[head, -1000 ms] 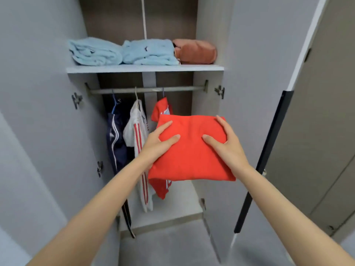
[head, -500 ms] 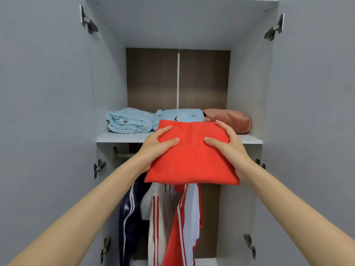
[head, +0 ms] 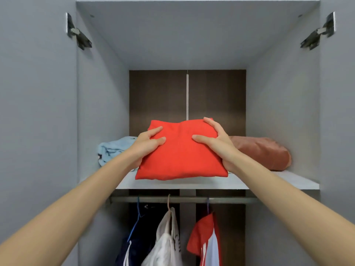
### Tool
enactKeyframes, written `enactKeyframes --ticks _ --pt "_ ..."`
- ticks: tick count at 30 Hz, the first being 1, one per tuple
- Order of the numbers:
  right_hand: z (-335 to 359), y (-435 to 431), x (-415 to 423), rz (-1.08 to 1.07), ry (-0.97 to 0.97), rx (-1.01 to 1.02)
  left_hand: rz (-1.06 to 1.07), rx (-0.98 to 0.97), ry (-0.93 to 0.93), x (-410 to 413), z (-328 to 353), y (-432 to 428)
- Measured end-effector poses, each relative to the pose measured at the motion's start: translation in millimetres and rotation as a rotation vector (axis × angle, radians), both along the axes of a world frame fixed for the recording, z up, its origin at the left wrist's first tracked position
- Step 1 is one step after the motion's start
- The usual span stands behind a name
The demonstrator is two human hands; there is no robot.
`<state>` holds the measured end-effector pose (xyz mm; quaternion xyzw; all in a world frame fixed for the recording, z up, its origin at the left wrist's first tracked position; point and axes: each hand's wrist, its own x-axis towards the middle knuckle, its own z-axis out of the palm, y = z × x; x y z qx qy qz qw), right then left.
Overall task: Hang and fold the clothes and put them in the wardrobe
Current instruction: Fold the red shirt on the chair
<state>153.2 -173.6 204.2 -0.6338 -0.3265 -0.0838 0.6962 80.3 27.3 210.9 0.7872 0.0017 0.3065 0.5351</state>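
Grey wardrobe [head: 99, 112] stood open, shelf [head: 211, 184] across the middle. Folded red garment [head: 180, 156] was over the shelf's front edge. Left hand [head: 146, 146] gripped it at 9 o'clock and right hand [head: 219, 143] at 3, fingers curled on the cloth. Light blue bundle [head: 113, 148] lay at its 9 o'clock, rust bundle [head: 265, 152] at 3. Rail [head: 192, 199] at 6 carried hung clothes [head: 165, 242].

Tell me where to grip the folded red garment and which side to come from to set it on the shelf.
Grip the folded red garment at its two side edges, coming from the front, as the left hand and right hand do. It is a flat, soft stack, so holding both sides with thumbs on top likely keeps the folds together above the shelf.
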Motion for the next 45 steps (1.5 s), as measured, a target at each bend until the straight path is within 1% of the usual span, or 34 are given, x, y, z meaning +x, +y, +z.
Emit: enactKeyframes --ticks 7,13,15,17,18,19,20,22,23,24,25,27,30,32,35,37,39,42,43,45 --pt "28 115 85 0.142 0.035 0.09 0.187 0.295 -0.008 82 46 109" --pt "53 218 144 0.2 0.118 0.211 0.382 0.41 0.061 144 97 193" --pt "55 245 159 0.232 0.161 0.235 0.469 0.488 0.108 160 105 213" --pt "46 268 171 0.253 0.187 0.201 0.582 0.585 0.156 175 104 228" --pt "38 279 176 0.239 0.185 0.14 0.641 0.632 0.181 181 99 235" --pt "29 288 181 0.183 0.159 0.032 0.682 0.671 0.216 185 92 239" --pt "20 293 185 0.081 0.108 -0.127 0.696 0.703 0.256 190 84 242" --pt "13 297 191 -0.207 -0.044 -0.448 0.656 0.757 0.345 197 69 248" --pt "14 296 192 -0.338 -0.137 -0.538 0.625 0.771 0.373 199 64 249" --pt "17 296 190 -0.412 -0.23 -0.579 0.596 0.774 0.382 202 60 251" --pt "20 297 189 -0.419 -0.313 -0.602 0.576 0.769 0.377 203 57 252" --pt "26 306 186 -0.322 -0.404 -0.687 0.564 0.761 0.356 206 53 253" --pt "19 318 186 -0.238 -0.385 -0.906 0.526 0.784 0.419 208 38 254" --pt "9 321 187 -0.238 -0.386 -0.96 0.511 0.794 0.466 207 27 255" --pt "5 318 185 -0.255 -0.414 -0.998 0.541 0.737 0.457 202 17 255" --pt "8 312 181 -0.243 -0.424 -0.993 0.6 0.698 0.385 194 17 250" --pt "11 300 176 -0.231 -0.429 -0.893 0.662 0.662 0.296 183 19 240" --pt "14 271 159 -0.267 -0.41 -0.672 0.685 0.637 0.194 164 24 217" --pt "14 259 151 -0.294 -0.421 -0.634 0.679 0.63 0.156 156 26 207" --pt "13 231 132 -0.364 -0.515 -0.634 0.654 0.623 0.078 138 29 185"
